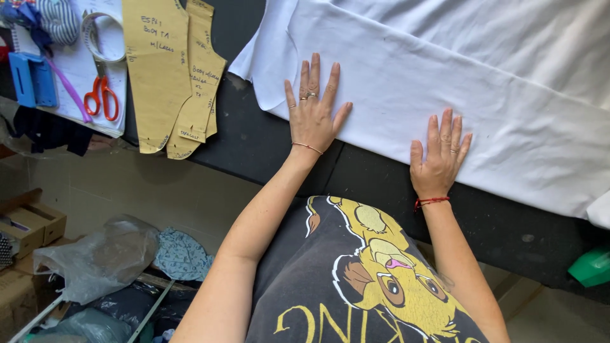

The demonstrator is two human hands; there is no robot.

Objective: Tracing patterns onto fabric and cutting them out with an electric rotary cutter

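I see the left hand (pixel 312 117) and right hand (pixel 440 159), fingers spread flat (palms down), pinning the folded white fabric (pixel 445 82) smooth on the black table (pixel 267 146).

White fabric (pixel 483 76) beyond the frame edges

Head camera, looking steeply down from above the table edge

One view only — close enough to cut off the person's own torso at 6 o'clock; the dark table (pixel 267 146) slants from 10 to 4 o'clock, white fabric (pixel 483 82) fills 1 to 3 o'clock, and floor clutter sits at 8 o'clock.
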